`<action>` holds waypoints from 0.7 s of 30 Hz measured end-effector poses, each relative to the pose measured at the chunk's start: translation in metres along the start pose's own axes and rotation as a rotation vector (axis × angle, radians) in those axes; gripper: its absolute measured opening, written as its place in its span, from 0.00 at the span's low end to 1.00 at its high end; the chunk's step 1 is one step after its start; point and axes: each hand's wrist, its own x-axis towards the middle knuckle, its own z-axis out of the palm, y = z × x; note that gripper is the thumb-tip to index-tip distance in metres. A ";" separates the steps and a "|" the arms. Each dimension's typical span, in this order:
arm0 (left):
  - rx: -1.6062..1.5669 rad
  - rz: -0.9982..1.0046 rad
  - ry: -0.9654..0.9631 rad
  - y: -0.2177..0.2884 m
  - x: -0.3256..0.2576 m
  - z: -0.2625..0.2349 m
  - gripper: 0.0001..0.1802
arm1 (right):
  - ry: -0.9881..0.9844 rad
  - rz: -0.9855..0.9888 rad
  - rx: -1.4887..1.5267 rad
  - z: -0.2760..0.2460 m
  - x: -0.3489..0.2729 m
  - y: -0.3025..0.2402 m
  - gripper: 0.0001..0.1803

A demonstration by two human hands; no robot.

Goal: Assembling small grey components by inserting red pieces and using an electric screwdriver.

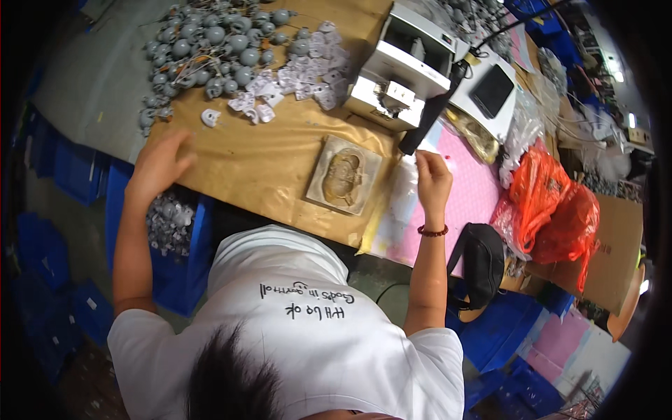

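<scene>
My left hand (163,161) is over the table's near edge at the left, with its fingers bent loosely and apart. No object shows in it. A loose white plastic piece (210,117) lies just beyond it. My right hand (434,178) is raised over the pink sheet, its fingertips drawn together; whatever they may hold is too small to make out. Close by its fingertips is the lower end of a black bar (418,135), beside a white box-shaped machine (402,77). Between my hands, a square metal block (343,175) with a rounded hollow lies on the table.
Grey ball-shaped parts with wires (210,45) are heaped at the far left, next to a pile of white plastic pieces (308,73). Below the table edge stands a blue bin (199,262) of grey parts. At right are a black pouch (481,262) and red plastic bags (542,196).
</scene>
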 end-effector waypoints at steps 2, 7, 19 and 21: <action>0.027 -0.019 0.203 -0.004 0.026 0.029 0.19 | 0.132 -0.011 -0.158 -0.019 0.011 0.027 0.08; 0.076 0.084 0.455 -0.009 0.063 0.088 0.18 | 0.212 -0.246 -0.766 -0.033 0.022 0.073 0.15; -0.802 0.286 0.197 0.128 0.038 0.097 0.15 | 0.155 0.027 0.150 0.007 -0.013 0.020 0.09; -0.784 0.428 0.099 0.161 0.036 0.110 0.15 | 0.036 0.079 0.225 0.015 -0.019 -0.011 0.08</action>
